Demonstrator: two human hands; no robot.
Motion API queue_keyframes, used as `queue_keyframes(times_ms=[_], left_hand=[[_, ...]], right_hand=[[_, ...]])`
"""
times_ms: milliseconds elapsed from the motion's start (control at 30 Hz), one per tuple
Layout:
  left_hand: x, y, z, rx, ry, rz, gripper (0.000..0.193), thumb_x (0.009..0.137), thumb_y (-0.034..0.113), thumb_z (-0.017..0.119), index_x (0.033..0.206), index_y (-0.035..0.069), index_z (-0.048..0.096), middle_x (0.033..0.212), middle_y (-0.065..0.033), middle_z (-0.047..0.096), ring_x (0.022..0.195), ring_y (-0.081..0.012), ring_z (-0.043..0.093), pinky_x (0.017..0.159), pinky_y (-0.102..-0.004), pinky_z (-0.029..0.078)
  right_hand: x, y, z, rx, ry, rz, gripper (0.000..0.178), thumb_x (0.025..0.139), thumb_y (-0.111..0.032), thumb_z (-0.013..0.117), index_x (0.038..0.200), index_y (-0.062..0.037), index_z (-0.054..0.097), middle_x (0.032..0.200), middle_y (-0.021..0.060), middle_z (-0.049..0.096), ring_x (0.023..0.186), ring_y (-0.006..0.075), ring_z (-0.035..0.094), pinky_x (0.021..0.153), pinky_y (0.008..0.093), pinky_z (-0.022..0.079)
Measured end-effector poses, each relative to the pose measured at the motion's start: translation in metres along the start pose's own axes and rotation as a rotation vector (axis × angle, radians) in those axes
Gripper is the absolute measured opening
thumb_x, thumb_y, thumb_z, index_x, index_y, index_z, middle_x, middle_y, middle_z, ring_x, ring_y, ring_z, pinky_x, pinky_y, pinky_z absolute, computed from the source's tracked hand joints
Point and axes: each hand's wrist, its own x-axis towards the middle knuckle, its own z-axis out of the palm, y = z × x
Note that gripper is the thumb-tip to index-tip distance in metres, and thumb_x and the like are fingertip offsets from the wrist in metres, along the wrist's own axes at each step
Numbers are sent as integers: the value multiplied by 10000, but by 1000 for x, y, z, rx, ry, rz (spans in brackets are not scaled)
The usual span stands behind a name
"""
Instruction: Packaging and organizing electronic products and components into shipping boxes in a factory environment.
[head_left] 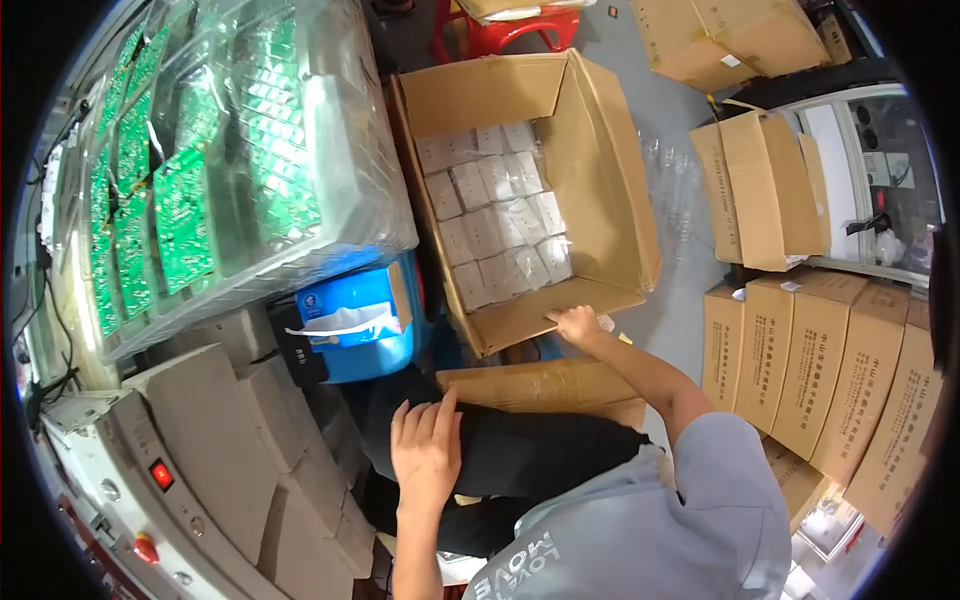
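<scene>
In front of me stands an open cardboard box with its flaps up. Inside, small white boxes lie in rows, some under a shiny clear wrap. My right hand has its fingers closed over the edge of the near flap. Over my dark-trousered leg, my left hand is raised with its fingers stretched out and nothing in it. A blue tissue box with a white tissue sticking out is the nearest object ahead of it.
At left, a clear plastic bin holds green circuit boards. Below it is a white machine panel with a red lit switch. Stacked cartons line the right side. Another carton lies between my legs and the open box. A red stool stands beyond.
</scene>
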Motion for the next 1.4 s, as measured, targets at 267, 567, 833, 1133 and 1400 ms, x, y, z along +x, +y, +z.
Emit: queue_keyframes(times_ms=[267,567,833,1133,1400], left_hand=[[-28,-1,15,48,194,-223,222,856,12,533,1047,30,644,1059,-107,634,1118,-313,528,1044,-485,310],[-23,-4,28,100,195,-269,342,953,172,363,970,7,662,1133,-139,599,1237,-388,416,1063,-493,296],[-14,-11,20,57,191,-364,317,930,181,390,833,40,656,964,-93,627,1109,-333,523,1037,-537,343],[0,-13,18,98,176,-308,384,972,268,361,908,-1,627,960,-151,628,1048,-354,546,996,-520,379],[10,-13,19,60,239,-244,422,978,234,352,851,-26,658,928,-179,639,940,-390,572,923,-556,432]], right_hand=[[8,3,-35,320,-365,-35,486,801,-345,618,1241,-146,565,1151,165,601,1029,312,586,843,428,468],[166,63,15,1022,-144,407,665,820,-408,675,1317,-22,463,1271,181,555,1143,290,560,962,351,434],[223,63,80,781,12,658,548,846,-274,630,1323,-62,462,1245,211,556,1134,329,549,937,406,447],[271,7,72,632,170,730,867,778,-411,706,1435,-120,220,1432,234,315,1153,439,487,940,492,436],[303,1,127,1005,1,1050,395,896,-286,516,1210,-48,543,1144,272,586,993,423,603,861,489,478]])
